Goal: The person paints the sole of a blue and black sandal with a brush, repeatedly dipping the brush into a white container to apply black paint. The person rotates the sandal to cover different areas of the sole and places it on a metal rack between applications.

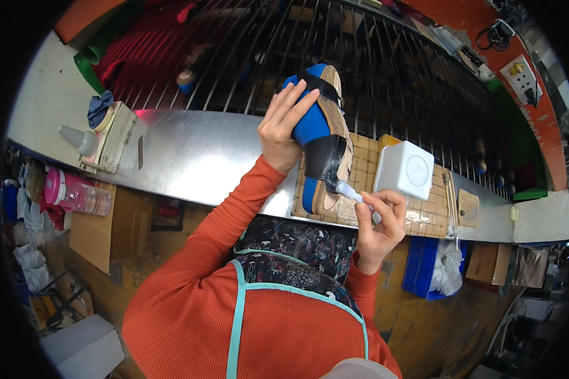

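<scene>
Person steadies a strapped sandal on a blue shoe last (311, 126) with the left hand (283, 129), pinching a white-handled brush (349, 191) against it with the right hand (380, 226).
Left arm reaches up and forward, elbow bent outward, fingers spread over the last's upper end; right wrist bent, thumb and fingers gripping the handle. Last is tilted steeply, sole side rightward, above the bench (186, 148) and gridded brown board (427, 222); black straps (324, 156) cross it, tan sole (332, 114) along one edge. Left thumb hidden, handle's rear end covered by fingers, brush tip hard to make out; cannot tell whether last touches board.
</scene>
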`<state>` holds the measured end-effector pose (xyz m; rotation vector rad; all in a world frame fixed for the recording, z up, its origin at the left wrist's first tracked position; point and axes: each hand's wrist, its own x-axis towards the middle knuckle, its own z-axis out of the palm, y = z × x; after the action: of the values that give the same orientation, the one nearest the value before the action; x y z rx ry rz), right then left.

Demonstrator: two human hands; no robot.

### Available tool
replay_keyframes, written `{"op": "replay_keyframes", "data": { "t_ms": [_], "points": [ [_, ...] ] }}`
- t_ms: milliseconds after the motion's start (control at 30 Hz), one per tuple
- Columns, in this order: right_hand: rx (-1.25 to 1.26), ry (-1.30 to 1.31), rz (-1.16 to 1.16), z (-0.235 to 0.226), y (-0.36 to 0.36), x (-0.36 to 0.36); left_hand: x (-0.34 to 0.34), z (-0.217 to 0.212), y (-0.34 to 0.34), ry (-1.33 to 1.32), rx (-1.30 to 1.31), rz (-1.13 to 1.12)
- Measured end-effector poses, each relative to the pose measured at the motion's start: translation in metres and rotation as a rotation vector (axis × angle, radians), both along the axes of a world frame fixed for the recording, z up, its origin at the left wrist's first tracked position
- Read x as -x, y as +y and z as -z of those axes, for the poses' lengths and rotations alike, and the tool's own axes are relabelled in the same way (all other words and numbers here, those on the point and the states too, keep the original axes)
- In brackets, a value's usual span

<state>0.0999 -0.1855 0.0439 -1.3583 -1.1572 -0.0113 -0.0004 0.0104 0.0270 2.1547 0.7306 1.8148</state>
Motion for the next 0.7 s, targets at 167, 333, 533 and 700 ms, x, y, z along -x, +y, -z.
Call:
{"op": "replay_keyframes", "data": {
  "t_ms": [167, 333, 533, 700],
  "points": [
    [-0.012, 0.165, 0.003, -0.005, 0.010, -0.009, -0.002, -0.001, -0.001, 0.003, 0.046, 0.032],
    [0.086, 0.295, -0.008, -0.006, 0.011, -0.002, 0.002, 0.004, -0.004, 0.028, 0.142, 0.024],
    [0.136, 0.253, -0.003, -0.006, -0.011, 0.012, 0.013, 0.014, -0.002, 0.098, 0.153, -0.032],
    [0.140, 0.264, 0.059, -0.003, -0.008, 0.020, 0.015, 0.021, 0.000, 0.140, 0.126, -0.069]
  ]
}}
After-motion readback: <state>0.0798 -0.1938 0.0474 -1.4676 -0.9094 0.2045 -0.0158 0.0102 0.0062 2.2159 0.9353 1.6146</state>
